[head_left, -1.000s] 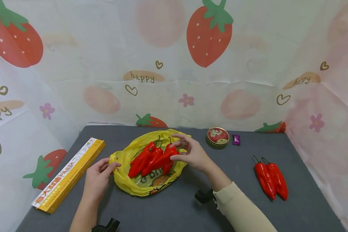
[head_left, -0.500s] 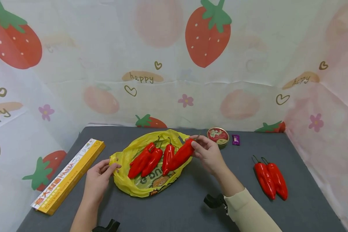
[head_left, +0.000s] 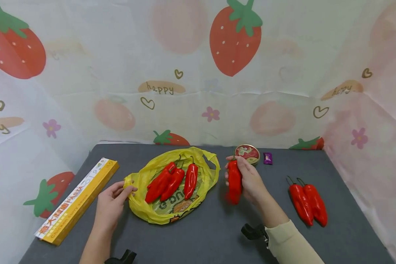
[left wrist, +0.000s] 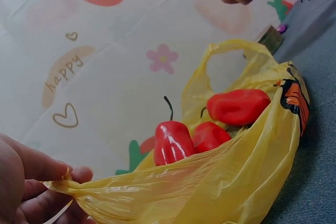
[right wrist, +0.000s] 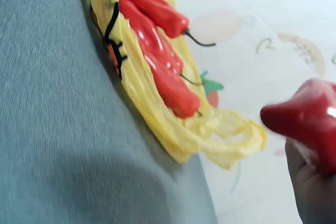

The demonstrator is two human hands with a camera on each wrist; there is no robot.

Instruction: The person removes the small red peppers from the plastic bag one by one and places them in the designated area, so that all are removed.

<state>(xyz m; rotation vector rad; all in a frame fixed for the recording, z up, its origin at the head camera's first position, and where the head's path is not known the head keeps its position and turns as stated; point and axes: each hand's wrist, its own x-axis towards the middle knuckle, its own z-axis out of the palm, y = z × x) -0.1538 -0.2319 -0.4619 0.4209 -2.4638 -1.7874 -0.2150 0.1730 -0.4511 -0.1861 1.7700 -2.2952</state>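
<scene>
My left hand (head_left: 110,203) pinches the left edge of a yellow plastic bag (head_left: 136,211), drawing its rim out taut in the left wrist view. The bag lies open on the table, with three red chili peppers (head_left: 190,181) in it. To the right of the bag, my right hand (head_left: 250,181) grips another red chili pepper (head_left: 235,179) near its stem end. That pepper hangs tip down above the table, its tip blurred. In the right wrist view the held pepper (right wrist: 310,119) shows at the right edge, and most of the hand is out of frame.
Two red peppers (head_left: 307,205) lie side by side at the right of the table (head_left: 198,242). A round red tin (head_left: 247,152), partly behind my right hand, and a small purple packet (head_left: 267,158) stand at the back. A yellow pasta box (head_left: 79,200) lies at the left.
My right hand has taken hold of a pepper in the bag, lifted it out and carried it right, where it now hangs tip down. My left hand keeps its hold on the bag.
</scene>
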